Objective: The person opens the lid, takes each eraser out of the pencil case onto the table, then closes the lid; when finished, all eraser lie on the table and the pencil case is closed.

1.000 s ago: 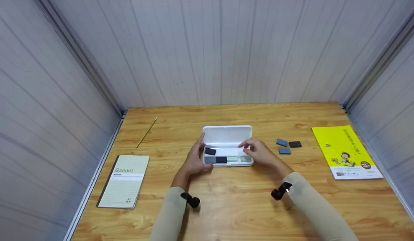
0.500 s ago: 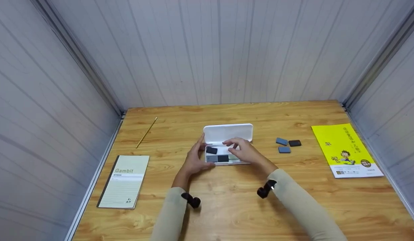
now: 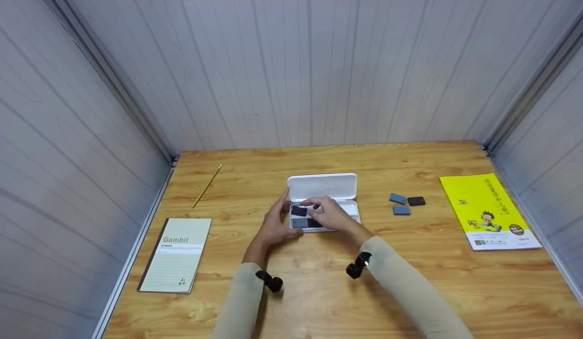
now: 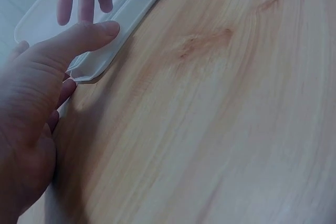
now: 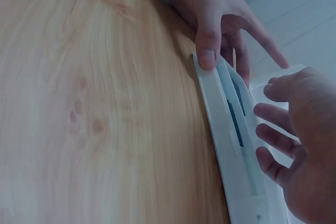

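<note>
A white pencil case [image 3: 336, 187] lies with its lid raised in the head view. My left hand [image 3: 274, 222] grips its left end, thumb on the front edge and fingers round the side. A dark eraser [image 3: 299, 211] lies in the rear compartment. In the front row are a grey eraser [image 3: 299, 223] and a black eraser [image 3: 313, 223]; the rest of the row is behind my right hand [image 3: 336, 215]. That hand hovers over the case with loosely bent fingers, fingertips close to the dark eraser. The right wrist view shows nothing between its fingers.
Two blue erasers [image 3: 401, 211] and a black block [image 3: 416, 201] lie right of the case. Farther right is a yellow book [image 3: 480, 202]. A notebook [image 3: 176, 254] and a pencil [image 3: 207, 186] lie on the left. Walls enclose the wooden table [image 3: 310, 292] at the back and sides.
My right hand has moved left across the pencil case, from its right end to near the dark eraser. My left hand keeps its grip at the left end.
</note>
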Demonstrator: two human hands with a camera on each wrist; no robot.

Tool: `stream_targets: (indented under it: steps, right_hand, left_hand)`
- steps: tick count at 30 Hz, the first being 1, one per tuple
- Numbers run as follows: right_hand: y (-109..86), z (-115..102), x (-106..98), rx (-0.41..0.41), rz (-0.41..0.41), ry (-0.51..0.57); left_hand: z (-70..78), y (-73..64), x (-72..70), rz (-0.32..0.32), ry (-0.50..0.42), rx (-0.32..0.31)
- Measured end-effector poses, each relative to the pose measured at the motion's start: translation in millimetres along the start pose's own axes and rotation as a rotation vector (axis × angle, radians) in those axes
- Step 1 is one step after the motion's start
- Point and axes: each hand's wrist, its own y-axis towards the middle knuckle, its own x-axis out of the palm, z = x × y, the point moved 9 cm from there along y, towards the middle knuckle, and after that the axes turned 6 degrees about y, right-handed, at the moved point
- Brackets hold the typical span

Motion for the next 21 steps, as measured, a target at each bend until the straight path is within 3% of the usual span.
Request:
stream_targets:
  steps: [3, 8, 11, 14, 21]
  right_hand:
    - [3.7, 10, 6, 0.02, 0.008, 0.008]
    - [4.2, 5, 10, -0.039, -0.001, 0.029]
    - [0.9, -5, 10, -0.05, -0.001, 0.029]
    - [-3.9, -19, 9, 0.007, -0.004, 0.039]
    - [-6.2, -23, 11, 0.086, -0.004, 0.029]
  left_hand:
    - [-0.4, 0.6, -0.5, 0.002, 0.007, 0.01]
    - [0.9, 0.9, -1.6, 0.029, 0.042, 0.069]
    - [0.3, 0.9, -0.6, 0.019, 0.032, 0.061]
    - [0.4, 0.8, -0.1, 0.006, 0.015, 0.043]
    - [-0.6, 0.7, 0.3, -0.003, 0.011, 0.018]
